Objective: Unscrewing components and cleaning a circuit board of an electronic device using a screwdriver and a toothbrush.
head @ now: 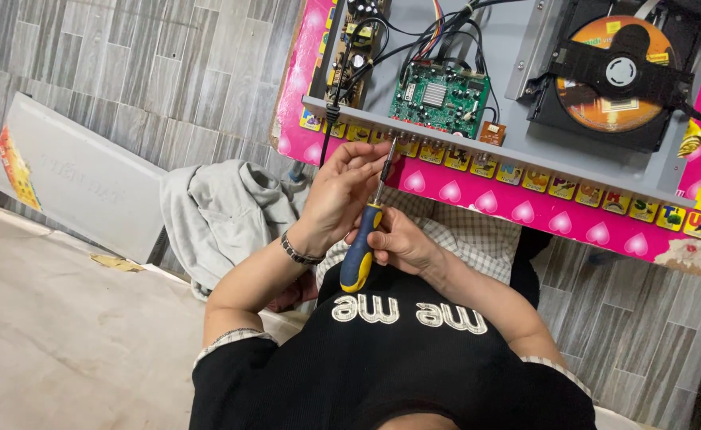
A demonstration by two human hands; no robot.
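My right hand [404, 240] grips the blue and yellow handle of a screwdriver [359, 256]. Its metal shaft points up to the near edge of an open grey player chassis [525, 151]. My left hand [339, 189], with a bracelet at the wrist, has its fingers pinched around the shaft close to the tip. Inside the chassis sit a green circuit board [442, 97], a brownish power board [356, 48] and a black disc drive with an orange disc [613, 73].
The chassis rests on a low pink table [525, 205] with hearts and picture tiles along its edge. A grey garment [223, 211] lies at my left. A white flat panel [76, 179] lies on the tiled floor further left.
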